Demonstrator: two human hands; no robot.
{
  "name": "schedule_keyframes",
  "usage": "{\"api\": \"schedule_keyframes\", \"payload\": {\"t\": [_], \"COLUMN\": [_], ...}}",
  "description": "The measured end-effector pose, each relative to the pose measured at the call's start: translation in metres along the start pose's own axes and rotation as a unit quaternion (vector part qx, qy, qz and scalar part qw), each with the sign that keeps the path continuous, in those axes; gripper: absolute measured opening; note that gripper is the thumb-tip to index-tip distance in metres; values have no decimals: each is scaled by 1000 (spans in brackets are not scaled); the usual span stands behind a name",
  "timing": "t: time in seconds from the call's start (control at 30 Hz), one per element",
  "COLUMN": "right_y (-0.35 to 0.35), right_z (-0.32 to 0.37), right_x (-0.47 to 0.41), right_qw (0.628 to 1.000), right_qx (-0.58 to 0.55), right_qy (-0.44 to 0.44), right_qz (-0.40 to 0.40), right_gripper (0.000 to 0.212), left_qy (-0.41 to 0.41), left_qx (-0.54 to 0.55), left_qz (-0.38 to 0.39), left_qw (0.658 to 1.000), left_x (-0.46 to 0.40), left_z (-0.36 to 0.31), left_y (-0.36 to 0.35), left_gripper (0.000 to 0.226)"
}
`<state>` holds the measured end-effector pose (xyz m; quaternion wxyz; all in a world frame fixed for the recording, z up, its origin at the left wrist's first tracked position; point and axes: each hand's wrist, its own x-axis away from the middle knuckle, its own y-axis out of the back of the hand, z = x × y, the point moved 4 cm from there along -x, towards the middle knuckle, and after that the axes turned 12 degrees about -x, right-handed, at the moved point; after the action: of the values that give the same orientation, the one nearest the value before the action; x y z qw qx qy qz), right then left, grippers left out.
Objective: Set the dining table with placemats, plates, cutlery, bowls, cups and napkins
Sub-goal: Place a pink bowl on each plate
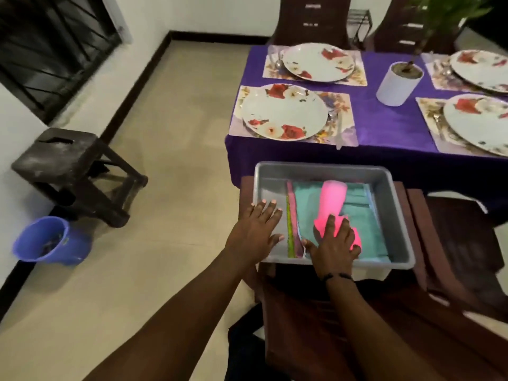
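Note:
A grey metal tray (390,213) sits on a dark wooden chair, below the table's near edge. Inside lie folded teal napkins (354,215), some thin coloured ones along the left side, and a bright pink rolled napkin (331,200) on top. My right hand (334,243) grips the near end of the pink napkin. My left hand (254,229) lies flat with straight fingers on the tray's left rim. Four floral plates, such as the nearest (284,111), rest on floral placemats (339,105) on the purple tablecloth (384,125), with cutlery beside them.
A white plant pot (398,83) stands mid-table. A dark wooden stool (68,171) and a blue bucket (52,240) stand on the tiled floor to the left. Dark chairs (310,20) line the table's far side, and another (453,243) is at the right.

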<state>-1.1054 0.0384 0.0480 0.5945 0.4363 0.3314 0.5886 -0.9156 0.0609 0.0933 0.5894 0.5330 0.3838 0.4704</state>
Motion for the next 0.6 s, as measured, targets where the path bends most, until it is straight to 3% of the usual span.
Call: {"api": "schedule_keyframes", "payload": {"t": [0.2,0.6], "right_y": [-33,-62], "right_z": [-30,-74], "right_x": [-37,-88], "right_qw": [996,996], "right_qx": [27,66], "right_qy": [-77,-41], "right_qz": [34,52], "right_gripper": [114,119], "left_qy": [-57,-131], "left_qx": [15,31], "left_qz": [54,176], "left_qw": [997,975], "left_x": [-61,-103], "left_z": [-5,-40], "left_y": [-42,-96], "left_gripper": [64,67]}}
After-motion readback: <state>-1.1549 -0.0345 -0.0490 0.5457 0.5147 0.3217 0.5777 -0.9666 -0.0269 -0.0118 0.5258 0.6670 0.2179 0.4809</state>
